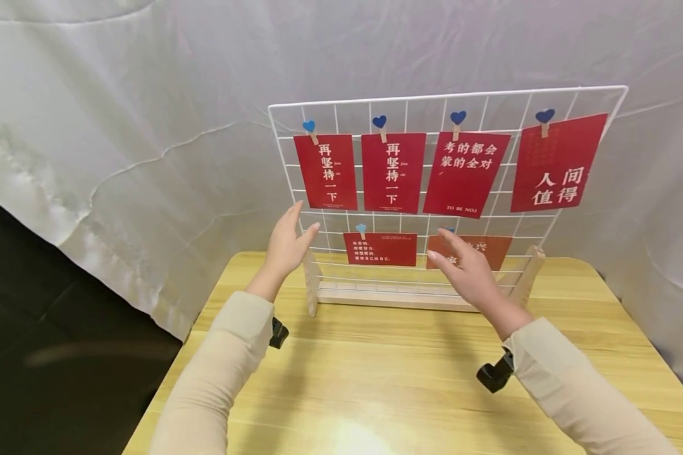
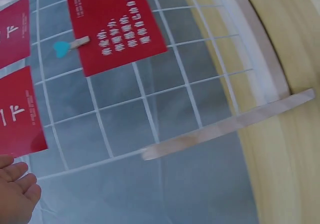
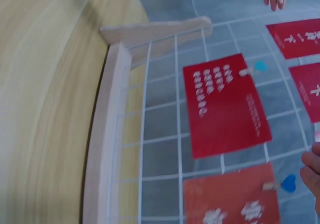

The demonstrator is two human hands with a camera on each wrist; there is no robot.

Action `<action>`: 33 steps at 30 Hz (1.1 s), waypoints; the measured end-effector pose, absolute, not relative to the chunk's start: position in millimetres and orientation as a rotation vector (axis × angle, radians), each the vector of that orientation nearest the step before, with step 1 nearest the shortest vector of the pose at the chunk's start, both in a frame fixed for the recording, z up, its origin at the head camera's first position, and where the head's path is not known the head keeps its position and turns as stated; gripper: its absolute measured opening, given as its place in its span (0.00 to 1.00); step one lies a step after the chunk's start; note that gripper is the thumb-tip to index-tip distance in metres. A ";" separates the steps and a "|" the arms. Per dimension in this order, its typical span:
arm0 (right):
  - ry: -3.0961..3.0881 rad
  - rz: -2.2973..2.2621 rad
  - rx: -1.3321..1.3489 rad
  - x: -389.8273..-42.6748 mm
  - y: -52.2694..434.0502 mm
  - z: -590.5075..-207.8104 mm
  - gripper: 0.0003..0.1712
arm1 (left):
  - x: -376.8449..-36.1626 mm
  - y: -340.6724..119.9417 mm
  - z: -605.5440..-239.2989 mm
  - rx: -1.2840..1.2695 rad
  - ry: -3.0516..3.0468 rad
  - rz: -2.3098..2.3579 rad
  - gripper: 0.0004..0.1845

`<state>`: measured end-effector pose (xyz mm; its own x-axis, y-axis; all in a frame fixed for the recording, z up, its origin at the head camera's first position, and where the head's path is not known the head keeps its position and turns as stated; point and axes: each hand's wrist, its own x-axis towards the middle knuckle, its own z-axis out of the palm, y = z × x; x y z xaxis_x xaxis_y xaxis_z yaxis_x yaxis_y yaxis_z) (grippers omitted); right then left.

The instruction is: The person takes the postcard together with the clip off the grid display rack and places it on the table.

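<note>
A white wire grid panel [image 1: 406,104] stands upright in a wooden base [image 1: 398,297], with red cards hung on it by small heart-topped clothespins. My left hand [image 1: 287,243], fingers extended and thumb apart, is by the panel's left edge, just below the upper-left red card [image 1: 327,183]. Raised before the orange-red card [image 1: 495,253] in the lower row, my right hand [image 1: 469,268] covers part of that card and its clip. Left of it hangs a wide red card [image 3: 225,106] under a light-blue heart clothespin [image 1: 361,230]. Neither hand holds anything.
Along the upper row hang more red cards [image 1: 393,174], with dark-blue heart clothespins [image 1: 458,118] on several of them. The panel stands toward the back of a wooden table [image 1: 375,366]. Pale cloth [image 1: 205,76] hangs behind, and a dark area [image 1: 62,354] lies at left.
</note>
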<state>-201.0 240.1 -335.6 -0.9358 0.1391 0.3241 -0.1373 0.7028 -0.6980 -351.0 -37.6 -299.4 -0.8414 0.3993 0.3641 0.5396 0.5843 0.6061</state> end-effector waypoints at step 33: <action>-2.472 1.554 0.082 -262.5 188.6 -281.1 0.31 | -366.8 -28.5 -197.6 -0.790 -2.391 -1.411 0.21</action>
<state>-262.5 188.6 -281.1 -0.9741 0.0694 0.2151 -0.1637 0.4392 -0.8834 -366.8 -28.5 -197.6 -0.8201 0.3227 0.4725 0.5697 0.3825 0.7274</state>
